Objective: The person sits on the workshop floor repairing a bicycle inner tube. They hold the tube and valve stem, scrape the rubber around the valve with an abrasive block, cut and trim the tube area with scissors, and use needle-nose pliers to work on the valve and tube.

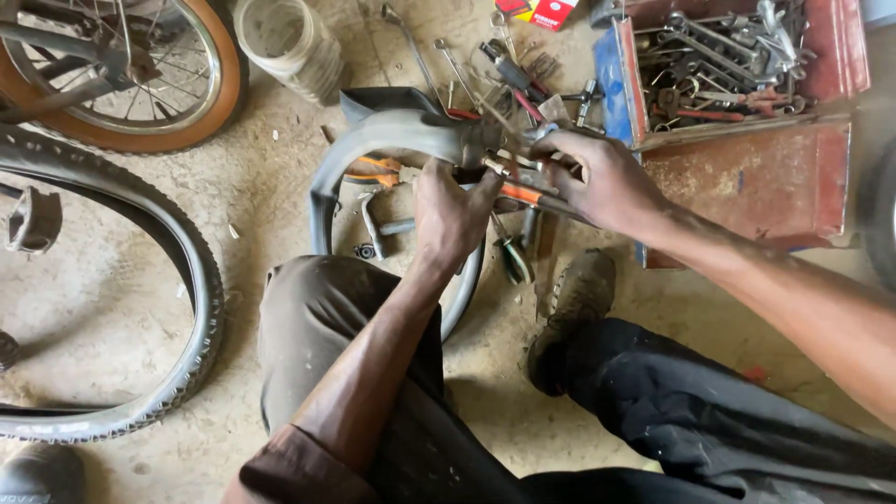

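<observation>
Head view: an inner tube [392, 140], grey rubber, is looped on the concrete floor [280, 196] in front of the knees. The left hand [453, 210] is closed over the tube near its valve [493, 166], fingers curled and pressing it down. The right hand [597, 182] is closed around an orange-handled tool [532, 196], tip brought up against the valve area; exact contact is hidden by the fingers. Step in hand, as judged: valve being worked on with the tube pinned steady. Next move would call for a firm hold by the left hand and a controlled turn or pull at the tool, so the rubber is not nicked.

A red toolbox [747, 177] full of spanners is set just right of the hands. Loose spanners [439, 56] lie beyond the tube. A black tyre [177, 280] lies at left, a tan-walled wheel [140, 75] at top left. A shoe [574, 308] is planted below the right hand.
</observation>
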